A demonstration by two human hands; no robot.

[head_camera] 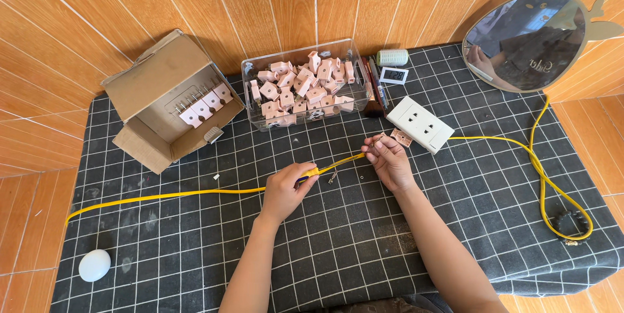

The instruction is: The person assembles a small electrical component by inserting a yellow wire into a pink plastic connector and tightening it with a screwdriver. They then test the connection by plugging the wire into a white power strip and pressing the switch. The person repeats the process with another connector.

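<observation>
Open mat lies near, between and beside both forearms. To the left, the yellow cable crosses the mat; beyond it a cardboard box blocks the far left. A clear tub walls the far middle. Just beyond the right hand sits a white socket block. Cable loops clutter the right; a mirror stands far right.

Your counter carries a dark grid mat. Rear left you have an open cardboard box with pink parts inside. Beside it sits a clear plastic bin full of pink plug pieces. You see a small digital display and a pale thread spool behind. An oval mirror leans rear right. A white egg-shaped object lies front left.
</observation>
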